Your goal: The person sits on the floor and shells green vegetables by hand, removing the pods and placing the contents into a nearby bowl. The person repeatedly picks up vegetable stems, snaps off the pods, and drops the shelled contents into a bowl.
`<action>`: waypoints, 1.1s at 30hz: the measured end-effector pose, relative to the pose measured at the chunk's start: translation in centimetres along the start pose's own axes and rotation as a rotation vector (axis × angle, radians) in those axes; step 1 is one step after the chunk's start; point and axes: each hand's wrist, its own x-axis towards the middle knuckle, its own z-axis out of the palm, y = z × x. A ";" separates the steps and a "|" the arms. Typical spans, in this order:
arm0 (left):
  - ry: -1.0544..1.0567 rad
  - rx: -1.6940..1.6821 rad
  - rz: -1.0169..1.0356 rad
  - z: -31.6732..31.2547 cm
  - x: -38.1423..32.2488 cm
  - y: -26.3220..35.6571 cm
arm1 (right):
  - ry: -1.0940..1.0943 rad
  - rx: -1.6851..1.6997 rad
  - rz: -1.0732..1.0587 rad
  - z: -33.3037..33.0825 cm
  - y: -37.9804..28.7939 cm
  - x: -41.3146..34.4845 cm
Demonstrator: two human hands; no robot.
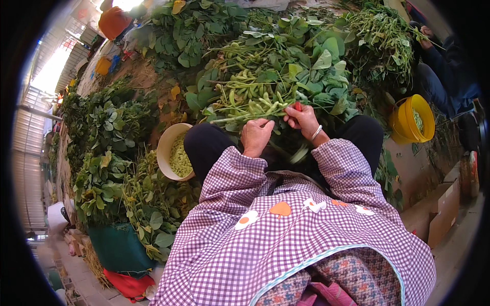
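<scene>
My left hand (257, 137) is in front of my lap, its fingers curled at the lower side of a soybean stem with green pods (264, 107); how firmly it grips is unclear. Close on its right, my right hand (302, 119) pinches the pod cluster's right end. Something small and red (298, 106) shows at the right fingers. Beyond both hands lies a heap of leafy soybean plants (283, 69). By my left knee, a cream-coloured bucket (164, 153) holds shelled green beans (180, 158). A blurred pale green piece (299, 153) shows below my right hand.
Piles of leafy plants (111, 126) stand at the left. At the right, a yellow bucket (406, 118) with green beans stands near another person (444, 76), who holds stems. A person in orange (114, 23) is at the upper left. A cardboard box (444, 214) lies lower right.
</scene>
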 end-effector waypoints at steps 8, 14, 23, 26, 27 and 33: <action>-0.185 -1.002 -0.516 2.2 1.5 1.3 | 0.039 0.053 -0.063 1.4 -0.4 -0.8; 0.078 -0.795 -0.430 4.3 1.6 -1.5 | 0.025 0.063 -0.085 2.5 0.1 -2.7; -0.188 -1.085 -0.443 2.3 1.4 1.4 | -0.039 0.026 -0.154 3.1 -0.2 -3.4; -0.210 -1.093 -0.366 2.7 2.0 1.2 | -0.044 -0.009 -0.149 3.5 -0.9 -4.0; -0.185 -1.066 -0.313 2.1 2.0 1.9 | -0.047 -0.020 -0.150 3.8 -1.2 -3.9; -0.163 -1.033 -0.266 3.4 4.5 2.6 | 0.018 -0.117 -0.257 3.4 -2.6 -2.3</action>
